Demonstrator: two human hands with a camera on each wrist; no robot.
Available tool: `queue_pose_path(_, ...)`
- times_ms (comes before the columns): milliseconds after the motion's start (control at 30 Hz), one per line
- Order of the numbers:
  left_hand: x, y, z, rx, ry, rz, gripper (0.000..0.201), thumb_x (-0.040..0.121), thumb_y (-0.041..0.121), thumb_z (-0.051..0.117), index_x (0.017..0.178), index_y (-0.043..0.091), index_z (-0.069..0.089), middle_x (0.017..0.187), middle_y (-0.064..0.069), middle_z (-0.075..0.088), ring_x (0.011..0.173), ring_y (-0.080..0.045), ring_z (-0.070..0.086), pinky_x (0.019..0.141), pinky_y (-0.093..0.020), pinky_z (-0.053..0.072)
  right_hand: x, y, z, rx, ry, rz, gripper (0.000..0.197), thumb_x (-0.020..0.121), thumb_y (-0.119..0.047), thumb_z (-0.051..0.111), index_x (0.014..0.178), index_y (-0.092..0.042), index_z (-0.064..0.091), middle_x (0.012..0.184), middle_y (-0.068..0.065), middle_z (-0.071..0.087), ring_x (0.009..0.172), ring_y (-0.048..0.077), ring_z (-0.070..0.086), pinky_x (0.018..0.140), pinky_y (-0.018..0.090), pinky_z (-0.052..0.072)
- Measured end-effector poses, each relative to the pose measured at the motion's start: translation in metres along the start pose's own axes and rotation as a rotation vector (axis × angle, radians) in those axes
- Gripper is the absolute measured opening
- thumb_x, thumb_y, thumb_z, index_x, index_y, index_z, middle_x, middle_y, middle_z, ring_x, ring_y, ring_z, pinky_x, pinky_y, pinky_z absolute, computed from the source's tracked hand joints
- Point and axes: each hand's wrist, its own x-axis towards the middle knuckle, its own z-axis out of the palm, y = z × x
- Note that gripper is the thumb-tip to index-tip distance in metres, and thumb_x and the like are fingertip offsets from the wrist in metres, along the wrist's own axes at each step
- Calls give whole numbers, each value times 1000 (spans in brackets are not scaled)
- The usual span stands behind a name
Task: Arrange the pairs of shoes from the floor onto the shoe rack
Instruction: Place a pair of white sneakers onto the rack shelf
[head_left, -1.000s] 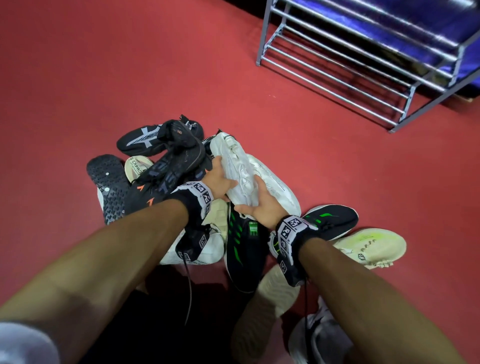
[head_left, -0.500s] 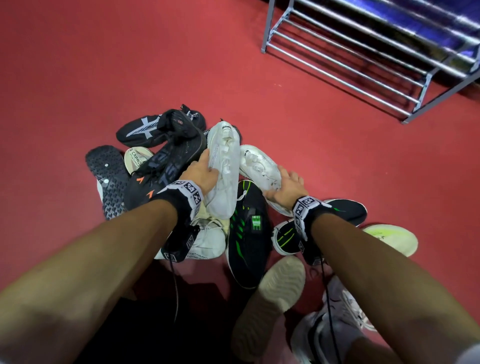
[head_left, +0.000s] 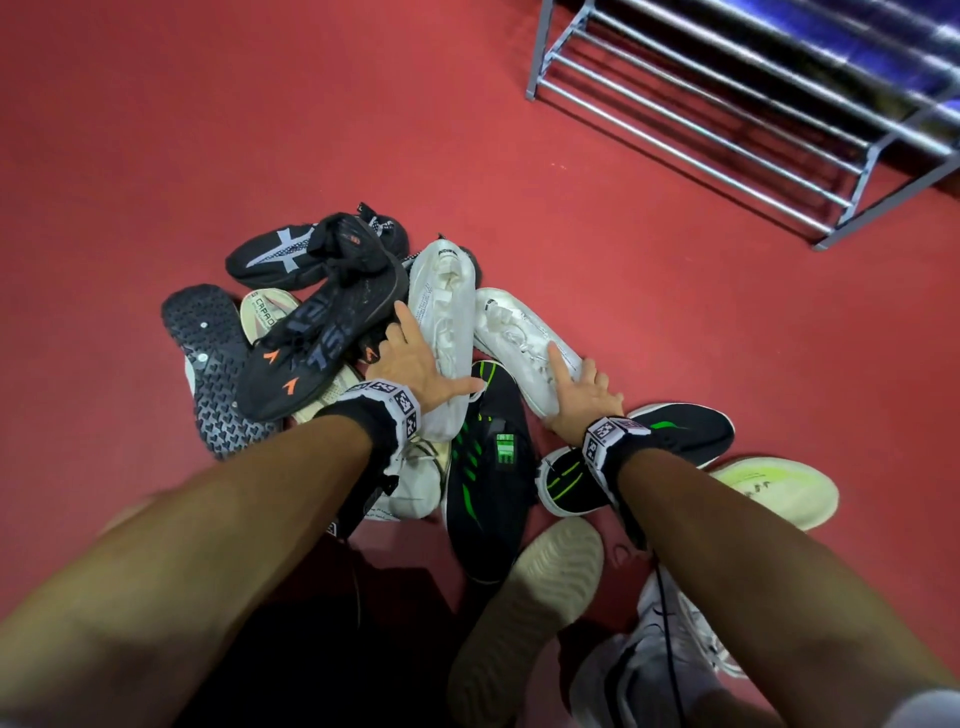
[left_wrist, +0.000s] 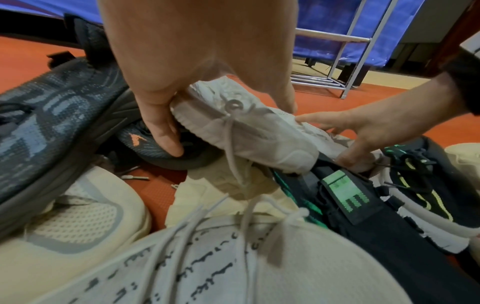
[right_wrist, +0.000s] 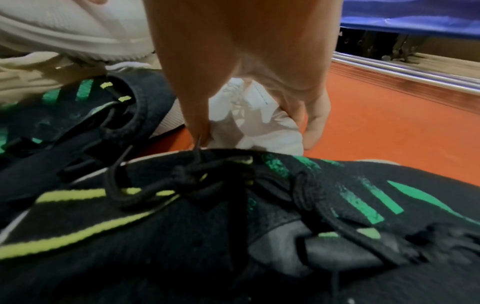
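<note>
A heap of shoes lies on the red floor (head_left: 649, 291). My left hand (head_left: 410, 358) grips a white sneaker (head_left: 441, 312) by its side, thumb across the top; the left wrist view shows its fingers curled under that sneaker's sole (left_wrist: 246, 131). My right hand (head_left: 576, 389) grips the matching white sneaker (head_left: 514, 327), just to the right, near its toe; in the right wrist view thumb and fingers pinch the white shoe (right_wrist: 254, 123). The two sneakers sit side by side. The metal shoe rack (head_left: 701, 119) stands at the far right, its lower bars bare.
Left of the white pair lie a black shoe with orange marks (head_left: 322, 332), a black shoe with a white cross (head_left: 280, 254) and an upturned grey sole (head_left: 208, 364). Two black-green shoes (head_left: 488, 467) (head_left: 670, 436), a neon-yellow shoe (head_left: 769, 488) and a cream sole (head_left: 540, 587) lie nearer me.
The two white sneakers, stacked together under both hands a second ago, are now apart: the left hand turned one to point away, the right hand drew the other rightward.
</note>
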Motion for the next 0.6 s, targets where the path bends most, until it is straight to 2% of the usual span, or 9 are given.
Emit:
queue_pose_path(133, 1, 8, 4, 3, 26, -31, 150, 57, 76, 73, 150, 3, -20, 154, -19, 17, 135, -34, 32, 103, -46, 40, -2, 9, -9, 71, 24, -46, 106, 81, -50, 69, 153, -38, -8, 143, 15, 27, 130, 34, 32, 100, 56, 40)
queue_pose_path(267, 3, 14, 4, 2, 16, -82, 144, 64, 58, 82, 150, 5, -21, 156, -18, 11, 140, -33, 25, 108, -46, 37, -7, 17, -21, 177, 50, -91, 104, 76, -54, 70, 154, -36, 4, 134, 14, 33, 126, 33, 32, 99, 46, 42)
queue_pose_path(367, 4, 12, 1, -10, 1, -86, 140, 68, 52, 83, 150, 7, -21, 158, -19, 7, 143, -34, 20, 111, -47, 33, -12, 17, -29, 169, 56, -99, 99, 76, -58, 68, 154, -37, 10, 133, 13, 35, 126, 31, 35, 98, 42, 41)
queue_pose_path(500, 1, 4, -1, -24, 13, -39, 135, 72, 47, 82, 151, 12, -22, 158, -18, 5, 143, -36, 16, 113, -49, 29, -22, 10, -27, 120, 29, -109, 97, 80, -61, 61, 154, -38, 4, 140, 14, 36, 127, 34, 40, 99, 43, 40)
queue_pose_path(600, 2, -1, -6, -15, 21, -8, 130, 74, 42, 82, 152, 18, -20, 157, -17, 5, 142, -35, 14, 112, -49, 31, -28, 6, -22, 69, 14, -139, 90, 86, -65, 50, 154, -39, -3, 144, 17, 36, 125, 37, 48, 98, 41, 42)
